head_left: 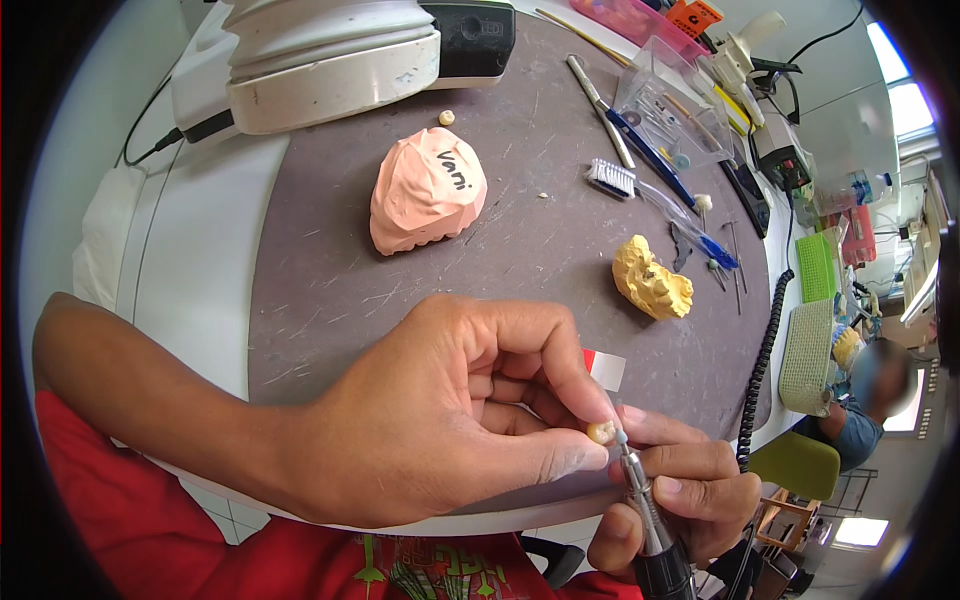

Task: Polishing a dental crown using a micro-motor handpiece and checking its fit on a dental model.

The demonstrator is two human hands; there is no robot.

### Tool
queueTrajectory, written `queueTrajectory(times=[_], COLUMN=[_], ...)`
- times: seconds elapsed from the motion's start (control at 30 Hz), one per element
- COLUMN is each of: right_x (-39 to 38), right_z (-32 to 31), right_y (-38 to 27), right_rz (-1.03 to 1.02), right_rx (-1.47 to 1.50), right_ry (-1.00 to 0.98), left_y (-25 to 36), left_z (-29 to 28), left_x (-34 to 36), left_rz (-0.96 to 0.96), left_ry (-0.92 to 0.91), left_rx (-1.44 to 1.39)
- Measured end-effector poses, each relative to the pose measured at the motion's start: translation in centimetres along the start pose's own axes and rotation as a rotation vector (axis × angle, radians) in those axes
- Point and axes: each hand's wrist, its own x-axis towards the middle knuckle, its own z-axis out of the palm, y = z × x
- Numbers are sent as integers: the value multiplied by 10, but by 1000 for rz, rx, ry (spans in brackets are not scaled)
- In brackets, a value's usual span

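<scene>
Pinched between the thumb and index finger of my left hand (470,410) is a small tooth-coloured dental crown (601,432). My right hand (690,490) grips a metal and black rotary handpiece (648,515), its tip pointing up and away from me. The small bluish bur (621,437) at that tip is right against the crown's right side, or very close to it. Both hands are together over the near edge of the mat. Beyond them lie a pink dental cast (425,195) with handwriting on it and a yellow cast piece (650,278).
A second small crown (446,117) lies behind the pink cast, near a white machine (335,75). Toward the right are a brush (612,178), a blue-handled tool (650,155), a clear box (680,100) and a coiled black cable (765,370). Another person (870,400) sits at far right.
</scene>
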Motion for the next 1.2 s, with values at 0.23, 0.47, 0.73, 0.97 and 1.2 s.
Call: queueTrajectory(times=[0.23,0.47,0.73,0.97,1.2], right_x=[0,1,0,-1,0], right_z=[-4,-7,-1,3,2], right_y=[-3,-1,3,5,6], right_rz=[41,50,-26,-44,-80], right_rx=[46,68,3,33,34], right_ry=[-1,-68,-21,47,16], left_y=[-3,-4,-1,0,-1], left_z=[0,0,0,0,-1], left_x=[0,0,-1,-2,0], left_rz=[30,46,7,-2,0], left_ry=[10,6,5,6,-6], left_rx=[-5,-8,-6,-7,6])
